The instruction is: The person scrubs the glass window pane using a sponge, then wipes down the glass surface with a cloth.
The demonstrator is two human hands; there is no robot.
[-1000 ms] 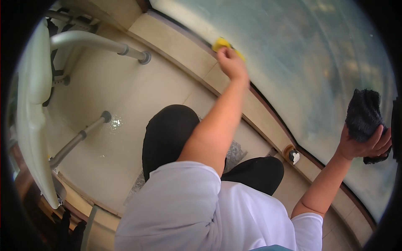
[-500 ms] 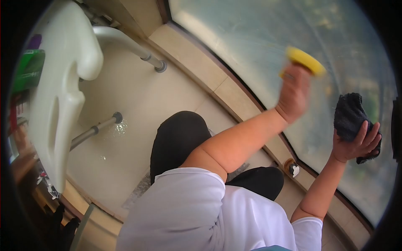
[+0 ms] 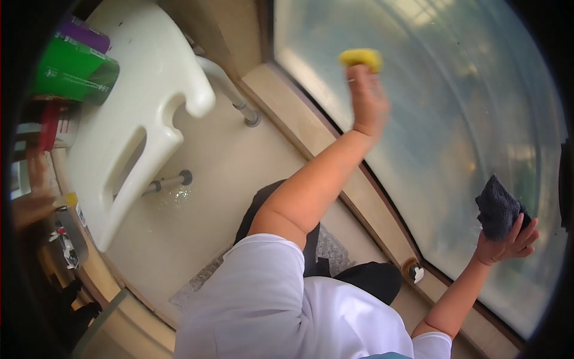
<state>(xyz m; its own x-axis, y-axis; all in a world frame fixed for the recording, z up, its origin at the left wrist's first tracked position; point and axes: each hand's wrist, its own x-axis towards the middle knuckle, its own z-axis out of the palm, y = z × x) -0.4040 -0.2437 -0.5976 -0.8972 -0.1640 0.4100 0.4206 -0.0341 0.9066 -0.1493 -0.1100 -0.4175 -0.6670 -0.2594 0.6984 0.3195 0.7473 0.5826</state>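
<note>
My left hand is closed around a yellow sponge, held up against or close to a cloudy glass panel; both are smeared by motion. Lower down on the right, my right hand grips a dark grey cloth, which hangs in a folded point by the same glass. The fingertips of that hand stick out past the cloth. Streaks and curved smears run over the glass.
A white plastic shower bench with grey legs stands to my left. On it are a green bottle and a purple container. A beige tiled ledge runs below the glass. A small round fitting sits near my knee.
My left hand with the sponge has swept left and up across the glass. My right hand and the cloth sit slightly lower. The view has turned left, showing more of the bench.
</note>
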